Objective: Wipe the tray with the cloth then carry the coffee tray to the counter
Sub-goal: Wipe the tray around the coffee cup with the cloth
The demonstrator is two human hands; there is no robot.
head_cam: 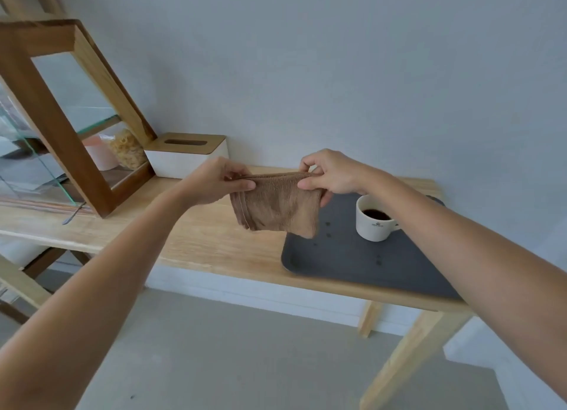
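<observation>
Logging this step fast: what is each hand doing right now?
Left hand: closed, pinching the top edge of the cloth.
Right hand: closed, pinching the same edge.

A pale wooden table (196, 237) stands against a plain grey-white wall (337, 72) on grey floor (230, 348).

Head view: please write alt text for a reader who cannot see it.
Two bare hands, left hand and right hand, hold a folded brown terry cloth by its top edge above a light wooden table. On it, a dark grey rectangular tray with small dark spots carries a white ceramic cup of black coffee.
</observation>
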